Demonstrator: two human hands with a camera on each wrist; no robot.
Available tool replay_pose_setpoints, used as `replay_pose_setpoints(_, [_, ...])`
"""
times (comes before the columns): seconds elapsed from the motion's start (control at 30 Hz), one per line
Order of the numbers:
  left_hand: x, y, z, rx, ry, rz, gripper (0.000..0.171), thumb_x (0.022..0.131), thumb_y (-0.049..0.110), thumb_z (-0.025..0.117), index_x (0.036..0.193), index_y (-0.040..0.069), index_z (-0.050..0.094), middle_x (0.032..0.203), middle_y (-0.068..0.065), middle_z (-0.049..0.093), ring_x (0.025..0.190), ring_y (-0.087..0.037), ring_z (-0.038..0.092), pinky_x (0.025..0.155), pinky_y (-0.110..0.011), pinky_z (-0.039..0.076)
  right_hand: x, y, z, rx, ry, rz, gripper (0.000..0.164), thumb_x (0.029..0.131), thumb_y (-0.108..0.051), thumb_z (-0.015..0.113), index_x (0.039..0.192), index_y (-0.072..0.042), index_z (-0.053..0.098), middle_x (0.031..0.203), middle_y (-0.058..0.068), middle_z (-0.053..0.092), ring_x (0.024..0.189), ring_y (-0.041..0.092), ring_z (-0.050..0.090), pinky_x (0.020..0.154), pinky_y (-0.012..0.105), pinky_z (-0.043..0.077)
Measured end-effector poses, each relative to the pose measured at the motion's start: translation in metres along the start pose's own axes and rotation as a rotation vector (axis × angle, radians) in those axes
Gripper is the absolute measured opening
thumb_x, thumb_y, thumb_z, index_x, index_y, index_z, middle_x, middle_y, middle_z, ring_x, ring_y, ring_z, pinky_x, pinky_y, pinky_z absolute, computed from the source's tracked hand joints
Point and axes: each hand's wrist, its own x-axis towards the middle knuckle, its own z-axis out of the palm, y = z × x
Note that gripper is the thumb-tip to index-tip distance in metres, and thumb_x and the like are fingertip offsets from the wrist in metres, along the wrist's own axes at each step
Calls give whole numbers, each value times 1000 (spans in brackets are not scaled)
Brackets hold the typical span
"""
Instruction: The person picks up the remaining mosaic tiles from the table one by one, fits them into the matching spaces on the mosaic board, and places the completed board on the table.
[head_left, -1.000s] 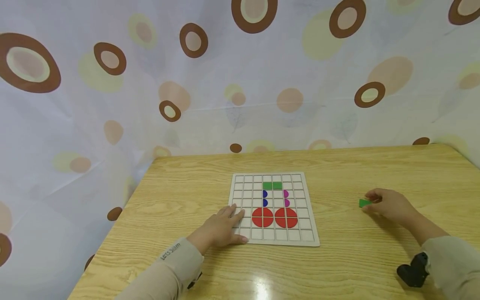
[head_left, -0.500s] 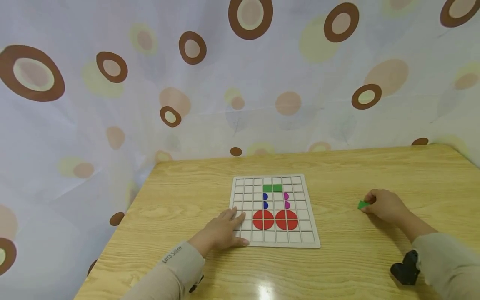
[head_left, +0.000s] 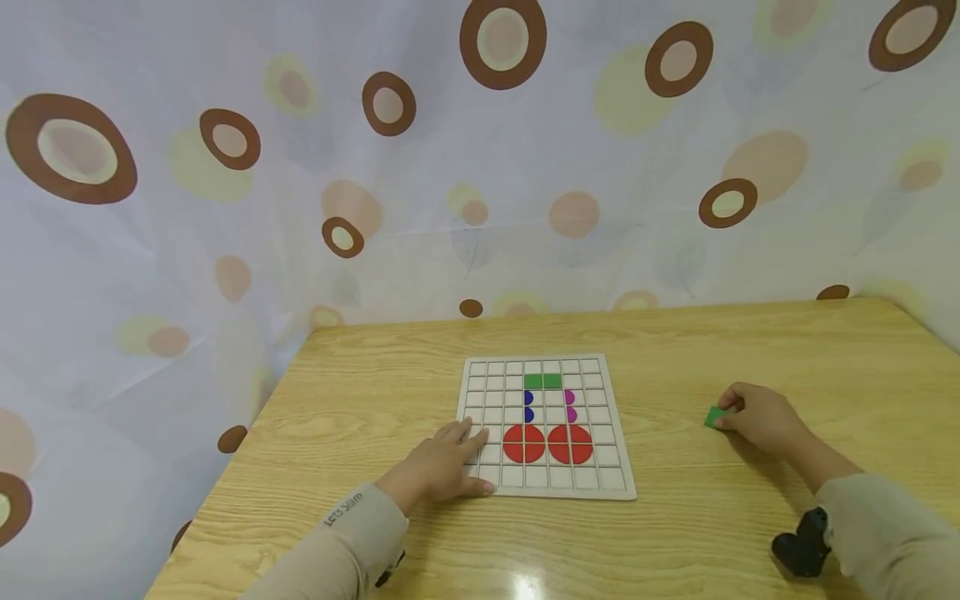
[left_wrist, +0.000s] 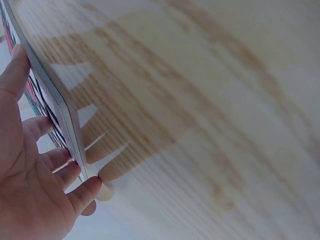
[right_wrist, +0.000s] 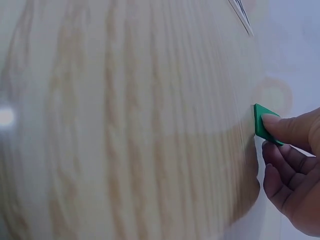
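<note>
My right hand (head_left: 765,419) pinches a green square tile (head_left: 714,417) between thumb and fingers, to the right of the white grid board (head_left: 621,483). In the right wrist view the thumb lies on the face of the green tile (right_wrist: 261,122). My left hand (head_left: 438,465) rests with spread fingers on the lower left corner of the board. The left wrist view shows those fingers (left_wrist: 62,156) along the board's edge (left_wrist: 65,107). Two green tiles (head_left: 542,381), blue half-rounds (head_left: 528,406), magenta half-rounds (head_left: 571,406) and two red discs made of quarter pieces (head_left: 523,444) sit on the grid.
The board lies on a wood-grain table (head_left: 360,383). A patterned cloth (head_left: 420,167) hangs behind and to the left of the table. A black device (head_left: 802,543) is at the right wrist.
My right hand has moved slightly left with the green tile, and more of the tile's face shows. My left hand stays on the board's corner. The head view has tilted slightly.
</note>
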Motion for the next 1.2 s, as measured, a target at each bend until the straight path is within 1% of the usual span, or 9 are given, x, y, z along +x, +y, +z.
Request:
replay_pose_setpoints(0.13, [-1, 0, 0, 3, 1, -1, 76, 75, 57, 51, 136, 18, 29, 141, -9, 19, 127, -27, 17, 97, -44, 24, 1, -5, 3, -7, 15, -23, 13, 79, -3, 57, 87, 6, 54, 77, 7, 54, 70, 21, 50, 60, 33, 42])
replay_pose_setpoints(0.33, [0, 0, 2, 6, 0, 4, 76, 75, 57, 49, 136, 17, 28, 141, -10, 19, 127, -27, 17, 97, -46, 24, 4, -11, 7, -17, 23, -69, 12, 82, -3, 53, 90, 5, 55, 82, 12, 56, 77, 29, 52, 63, 39, 44])
replay_pose_setpoints(0.43, [1, 0, 2, 12, 2, 3, 76, 75, 57, 49, 137, 17, 27, 141, -9, 19, 127, -27, 17, 97, -45, 24, 5, -17, 9, -7, 31, -80, 12, 82, -2, 52, 92, 5, 54, 84, 12, 56, 79, 30, 52, 64, 39, 44])
replay_pose_setpoints(0.67, [1, 0, 2, 9, 2, -10, 76, 75, 57, 49, 137, 18, 28, 141, -9, 18, 127, -27, 17, 97, -45, 24, 12, -35, 19, 103, 47, -45, 12, 82, -2, 54, 92, 6, 53, 80, 9, 55, 71, 20, 51, 57, 28, 43])
replay_pose_setpoints(0.73, [1, -1, 2, 5, 5, -8, 77, 75, 57, 50, 136, 17, 28, 141, -9, 18, 127, -28, 17, 97, -45, 24, 15, -42, 22, 146, 44, -33, 13, 83, -3, 53, 92, 6, 53, 81, 10, 55, 71, 20, 50, 55, 27, 43])
replay_pose_setpoints(0.9, [0, -3, 3, -1, 17, -3, 77, 74, 58, 50, 136, 17, 28, 141, -9, 18, 127, -28, 17, 97, -46, 24, 27, -57, 28, 231, 51, -27, 14, 84, -4, 53, 94, 6, 52, 83, 12, 55, 74, 23, 51, 58, 29, 45])
replay_pose_setpoints(1.07, [0, -4, 3, -18, 15, -5, 77, 74, 57, 51, 136, 18, 28, 141, -9, 19, 127, -27, 17, 98, -44, 23, 38, -68, 32, 255, 55, -59, 13, 84, -3, 53, 93, 5, 53, 83, 12, 55, 75, 24, 52, 61, 33, 46])
replay_pose_setpoints(1.2, [0, -2, 3, -26, 13, -1, 76, 74, 56, 52, 136, 18, 29, 141, -9, 19, 127, -27, 17, 98, -43, 23, 45, -70, 35, 260, 40, -57, 11, 83, -3, 53, 92, 4, 54, 83, 11, 55, 75, 25, 52, 62, 34, 46])
